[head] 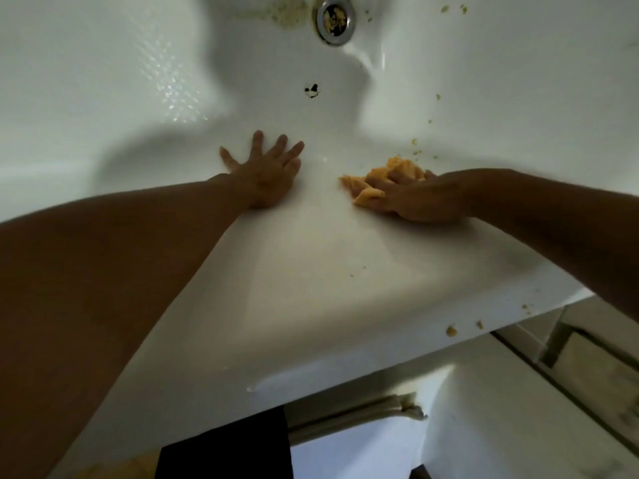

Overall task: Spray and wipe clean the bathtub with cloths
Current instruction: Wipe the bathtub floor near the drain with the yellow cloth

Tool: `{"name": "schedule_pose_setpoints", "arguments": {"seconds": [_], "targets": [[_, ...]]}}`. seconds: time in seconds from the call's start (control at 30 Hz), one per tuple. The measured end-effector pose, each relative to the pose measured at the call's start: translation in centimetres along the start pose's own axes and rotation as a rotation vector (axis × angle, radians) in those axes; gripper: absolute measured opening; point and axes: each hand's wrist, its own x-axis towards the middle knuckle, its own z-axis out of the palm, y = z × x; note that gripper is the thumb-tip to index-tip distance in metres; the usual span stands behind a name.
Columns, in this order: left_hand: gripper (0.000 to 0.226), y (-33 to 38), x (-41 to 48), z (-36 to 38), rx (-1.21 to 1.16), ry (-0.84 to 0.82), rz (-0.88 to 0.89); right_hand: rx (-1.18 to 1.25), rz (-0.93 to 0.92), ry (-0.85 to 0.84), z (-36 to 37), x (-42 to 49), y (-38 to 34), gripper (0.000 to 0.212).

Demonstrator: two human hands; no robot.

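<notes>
I look down into a white bathtub (311,271). My left hand (266,171) lies flat with fingers spread on the tub's inner wall, holding nothing. My right hand (418,198) grips a crumpled orange cloth (387,178) and presses it against the tub surface to the right of the left hand. Yellowish crumbs (437,97) dot the wall above the cloth. More yellowish grime (283,10) lies beside the chrome drain (334,18) at the top.
A small black mark (311,90) sits on the tub floor below the drain. Crumbs (451,330) lie on the near rim at the right. Below the rim are a dark garment (224,444) and a metal bar (363,413).
</notes>
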Motion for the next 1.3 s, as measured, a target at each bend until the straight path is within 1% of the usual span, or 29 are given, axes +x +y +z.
{"name": "schedule_pose_setpoints", "arguments": {"seconds": [0.07, 0.2, 0.3, 0.33, 0.4, 0.47, 0.53, 0.6, 0.67, 0.7, 0.77, 0.83, 0.9, 1.0, 1.07, 1.13, 1.2, 1.3], "targets": [[0.051, 0.4, 0.1, 0.3, -0.001, 0.025, 0.006, -0.061, 0.107, 0.046, -0.7, 0.2, 0.3, 0.072], [0.051, 0.9, 0.8, 0.7, 0.014, 0.05, 0.024, -0.14, 0.122, 0.026, -0.4, 0.0, 1.9, 0.064], [0.051, 1.4, 1.3, 0.7, 0.024, 0.072, 0.009, -0.242, 0.237, 0.086, -2.5, -0.2, 3.2, 0.061], [0.051, 1.5, 1.3, 0.7, 0.034, 0.074, 0.008, -0.272, 0.261, 0.07, -3.3, -0.4, 3.2, 0.062], [0.052, 1.5, 1.7, 0.9, 0.059, 0.096, 0.014, -0.325, 0.247, 0.016, -3.8, -0.9, 3.4, 0.062], [0.053, 1.4, 2.4, 1.0, 0.088, 0.132, 0.004, -0.361, 0.253, -0.031, -3.8, -1.4, 3.9, 0.067], [0.054, 1.3, 2.8, 0.9, 0.113, 0.14, -0.005, -0.341, 0.302, -0.042, -4.0, -0.4, 5.0, 0.073], [0.055, 1.4, 3.2, 1.0, 0.151, 0.151, 0.01, -0.227, 0.372, -0.018, -4.6, 1.5, 5.1, 0.075], [0.057, 0.9, 3.4, 0.8, 0.195, 0.171, 0.029, -0.182, 0.404, 0.013, -5.0, 3.3, 4.4, 0.077], [0.058, 0.7, 3.5, 0.7, 0.204, 0.179, 0.034, -0.189, 0.396, 0.019, -5.1, 3.5, 3.8, 0.077], [0.059, 0.5, 3.8, 0.6, 0.231, 0.194, 0.039, -0.126, 0.339, 0.021, -5.3, 3.2, 2.8, 0.067], [0.06, 0.9, 4.0, 0.6, 0.27, 0.191, 0.047, -0.169, 0.284, 0.037, -4.9, 2.8, 2.3, 0.061], [0.061, 1.0, 4.3, 0.5, 0.315, 0.189, 0.053, -0.172, 0.224, -0.001, -4.2, 3.3, 1.6, 0.065], [0.06, 1.2, 4.7, 0.1, 0.319, 0.19, 0.056, -0.075, 0.235, -0.036, -3.2, 6.5, 1.5, 0.076], [0.059, 1.4, 4.8, -0.4, 0.313, 0.168, 0.056, -0.121, 0.219, 0.008, -3.1, 8.3, 2.0, 0.075], [0.059, 1.1, 4.9, -0.3, 0.333, 0.182, 0.064, -0.182, 0.225, 0.052, -3.3, 8.9, 2.9, 0.073], [0.06, 0.9, 4.8, 0.0, 0.355, 0.2, 0.072, -0.239, 0.281, 0.043, -3.7, 8.0, 4.0, 0.067], [0.06, 1.2, 4.9, 0.5, 0.37, 0.237, 0.075, -0.437, 0.381, 0.106, -4.5, 5.9, 7.2, 0.061]]}}
